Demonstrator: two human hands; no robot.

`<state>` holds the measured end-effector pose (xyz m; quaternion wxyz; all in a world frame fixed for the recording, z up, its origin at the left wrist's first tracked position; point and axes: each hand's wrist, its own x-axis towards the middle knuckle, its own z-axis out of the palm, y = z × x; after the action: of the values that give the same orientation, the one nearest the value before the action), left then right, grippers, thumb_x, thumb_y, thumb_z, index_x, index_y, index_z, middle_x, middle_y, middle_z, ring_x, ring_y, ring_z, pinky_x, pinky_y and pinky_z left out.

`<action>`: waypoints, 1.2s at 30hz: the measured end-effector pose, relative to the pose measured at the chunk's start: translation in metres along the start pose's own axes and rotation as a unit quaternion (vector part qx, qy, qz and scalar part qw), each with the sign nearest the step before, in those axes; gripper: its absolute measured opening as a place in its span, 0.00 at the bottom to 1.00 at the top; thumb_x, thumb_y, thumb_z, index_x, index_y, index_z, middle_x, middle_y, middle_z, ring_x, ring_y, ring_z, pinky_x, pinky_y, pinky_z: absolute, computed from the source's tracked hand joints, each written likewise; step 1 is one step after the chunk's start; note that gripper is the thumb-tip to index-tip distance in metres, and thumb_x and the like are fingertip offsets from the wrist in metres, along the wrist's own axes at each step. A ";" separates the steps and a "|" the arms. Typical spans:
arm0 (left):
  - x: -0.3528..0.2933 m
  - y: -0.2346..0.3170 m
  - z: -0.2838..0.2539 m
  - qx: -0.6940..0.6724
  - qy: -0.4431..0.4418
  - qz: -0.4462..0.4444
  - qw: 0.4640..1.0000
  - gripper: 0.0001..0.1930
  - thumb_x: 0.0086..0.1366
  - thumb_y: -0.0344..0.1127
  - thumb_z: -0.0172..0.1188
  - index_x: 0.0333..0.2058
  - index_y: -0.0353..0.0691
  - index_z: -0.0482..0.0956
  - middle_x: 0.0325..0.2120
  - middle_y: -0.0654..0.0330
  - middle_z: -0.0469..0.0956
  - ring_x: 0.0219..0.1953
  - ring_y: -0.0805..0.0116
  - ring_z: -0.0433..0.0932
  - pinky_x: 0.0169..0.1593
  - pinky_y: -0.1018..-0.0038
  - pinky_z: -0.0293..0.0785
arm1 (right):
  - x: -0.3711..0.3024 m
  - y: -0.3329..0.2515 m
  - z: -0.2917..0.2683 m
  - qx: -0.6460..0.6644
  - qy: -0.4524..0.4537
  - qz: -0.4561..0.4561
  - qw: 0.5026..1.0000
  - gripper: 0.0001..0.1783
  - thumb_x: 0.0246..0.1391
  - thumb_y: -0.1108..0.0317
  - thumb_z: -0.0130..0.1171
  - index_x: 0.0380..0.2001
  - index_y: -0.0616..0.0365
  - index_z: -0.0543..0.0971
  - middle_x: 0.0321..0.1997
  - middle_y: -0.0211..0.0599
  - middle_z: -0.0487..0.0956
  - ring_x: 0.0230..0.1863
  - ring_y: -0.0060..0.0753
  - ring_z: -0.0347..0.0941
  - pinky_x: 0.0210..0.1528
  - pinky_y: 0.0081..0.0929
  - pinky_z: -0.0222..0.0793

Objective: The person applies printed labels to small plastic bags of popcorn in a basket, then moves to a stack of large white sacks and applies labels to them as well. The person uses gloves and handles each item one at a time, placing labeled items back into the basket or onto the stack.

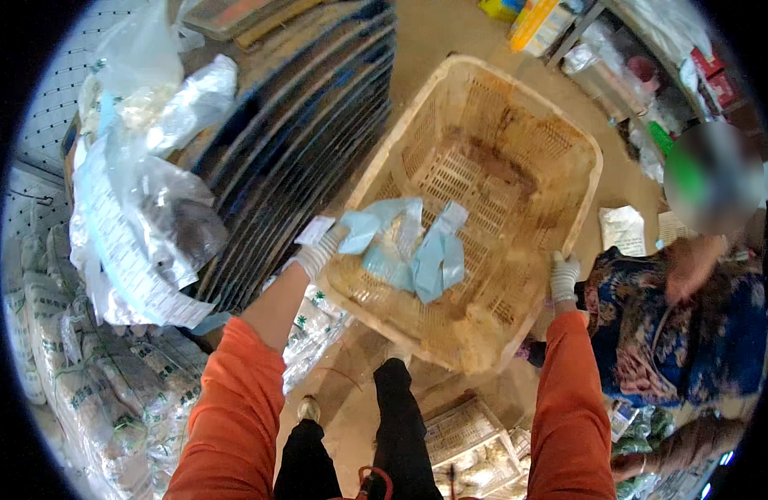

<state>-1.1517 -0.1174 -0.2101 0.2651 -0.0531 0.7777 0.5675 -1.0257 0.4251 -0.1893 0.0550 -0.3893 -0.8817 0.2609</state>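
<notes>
Yellow crate (524, 104): my right hand (565, 277) grips its rim; left hand (321, 252) at the opposite side, grip I can't tell. Tilting might spill the blue wrap (438, 265).

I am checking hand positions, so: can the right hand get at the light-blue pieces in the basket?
Probably yes: the basket is open on top and nothing seems to block the right hand from the light-blue pieces, but it should release the rim first.

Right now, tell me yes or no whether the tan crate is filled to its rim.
No, much of the slotted floor of the tan crate is in plain view beside some light blue wrapping.
</notes>
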 end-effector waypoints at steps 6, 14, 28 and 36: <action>0.080 -0.018 0.012 0.152 0.060 0.034 0.986 0.20 0.52 0.48 0.59 0.29 0.33 0.80 0.23 0.59 0.77 0.29 0.67 0.75 0.35 0.67 0.70 | 0.059 0.015 0.103 0.026 -0.065 0.029 0.997 0.31 0.48 0.52 0.59 0.46 0.70 0.72 0.36 0.52 0.77 0.36 0.43 0.72 0.41 0.35 0.67; 0.041 -0.017 0.003 0.225 0.217 0.065 0.948 0.17 0.56 0.42 0.59 0.38 0.35 0.77 0.32 0.58 0.77 0.34 0.66 0.75 0.42 0.68 0.70 | -0.002 -0.080 0.108 -0.067 0.120 -0.301 0.944 0.33 0.42 0.61 0.68 0.50 0.65 0.69 0.45 0.51 0.73 0.44 0.52 0.70 0.47 0.40 0.68; -0.388 0.126 0.011 -0.200 -0.015 -0.332 0.922 0.22 0.40 0.37 0.66 0.38 0.39 0.82 0.39 0.47 0.79 0.38 0.54 0.79 0.48 0.69 0.70 | -0.297 -0.184 0.068 0.654 -0.554 0.402 0.322 0.60 0.33 0.18 0.47 0.56 0.61 0.64 0.54 0.48 0.71 0.51 0.65 0.66 0.52 0.61 0.63; -0.506 0.085 -0.136 0.081 -0.020 -0.265 0.961 0.24 0.45 0.38 0.64 0.43 0.36 0.78 0.43 0.47 0.76 0.41 0.56 0.77 0.49 0.68 0.70 | -0.370 -0.211 -0.054 0.823 -0.210 0.174 0.499 0.38 0.51 0.35 0.52 0.53 0.56 0.67 0.48 0.35 0.73 0.48 0.28 0.68 0.54 0.29 0.68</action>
<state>-0.7998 -0.3219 0.1305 0.4250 -0.2242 0.7736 0.4131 -0.8925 0.0650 0.0024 0.1169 -0.2479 -0.1688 0.9468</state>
